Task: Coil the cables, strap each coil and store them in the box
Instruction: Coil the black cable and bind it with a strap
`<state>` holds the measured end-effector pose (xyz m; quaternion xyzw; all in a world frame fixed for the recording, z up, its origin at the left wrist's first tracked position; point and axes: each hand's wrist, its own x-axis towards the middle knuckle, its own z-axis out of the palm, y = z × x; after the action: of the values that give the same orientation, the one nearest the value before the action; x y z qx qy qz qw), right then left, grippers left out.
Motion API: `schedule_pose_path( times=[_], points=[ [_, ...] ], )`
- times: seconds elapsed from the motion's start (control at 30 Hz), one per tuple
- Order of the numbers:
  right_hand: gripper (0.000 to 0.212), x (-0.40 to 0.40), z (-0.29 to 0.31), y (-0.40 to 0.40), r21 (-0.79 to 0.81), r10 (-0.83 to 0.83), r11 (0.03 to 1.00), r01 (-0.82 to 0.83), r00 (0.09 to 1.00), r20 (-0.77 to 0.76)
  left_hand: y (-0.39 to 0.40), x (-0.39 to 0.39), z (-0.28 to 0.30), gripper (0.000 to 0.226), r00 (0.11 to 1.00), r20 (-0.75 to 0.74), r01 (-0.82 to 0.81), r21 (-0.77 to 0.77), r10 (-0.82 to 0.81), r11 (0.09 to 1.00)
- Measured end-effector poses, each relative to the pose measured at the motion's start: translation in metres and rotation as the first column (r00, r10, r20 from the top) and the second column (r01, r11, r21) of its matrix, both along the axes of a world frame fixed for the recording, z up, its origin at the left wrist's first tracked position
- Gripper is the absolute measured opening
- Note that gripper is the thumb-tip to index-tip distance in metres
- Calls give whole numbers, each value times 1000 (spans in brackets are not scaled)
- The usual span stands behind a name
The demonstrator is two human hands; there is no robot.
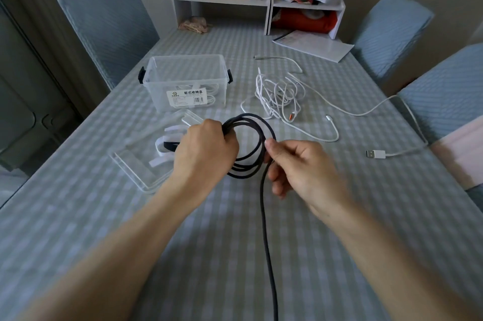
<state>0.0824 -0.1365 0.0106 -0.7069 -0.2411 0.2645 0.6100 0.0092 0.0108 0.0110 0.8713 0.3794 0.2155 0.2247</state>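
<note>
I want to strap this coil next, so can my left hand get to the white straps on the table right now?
Probably not yet. The left hand grips the black cable coil. The white straps lie right beside it with nothing over them, but that hand is busy until the right hand takes the coil.

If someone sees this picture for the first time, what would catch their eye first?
Probably the black cable at the centre: the left hand grips its loops and the right hand pinches the free end. Behind it, a tangle of white cables lies on the table, right of the clear box.
</note>
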Motion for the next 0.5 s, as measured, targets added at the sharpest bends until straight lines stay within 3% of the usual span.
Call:
schedule_pose_path(
  times=[0.13, 0.3, 0.5],
  points=[
    [35, -5, -1, 3, 38, -44, 998, 46, 997, -66, -2, 1, 0, 38, 999, 50, 0, 0, 0, 1000],
    [46, -12, -1, 4, 56, 27, 998, -23, 997, -76, -2, 1, 4, 29, 1000, 4, -19, 99, 19, 995],
    [32, -13, -6, 9, -7, -78, 997, 78, 993, -93, -4, 4, 3, 32, 999, 32, 4, 57, -5, 998]
  ],
)
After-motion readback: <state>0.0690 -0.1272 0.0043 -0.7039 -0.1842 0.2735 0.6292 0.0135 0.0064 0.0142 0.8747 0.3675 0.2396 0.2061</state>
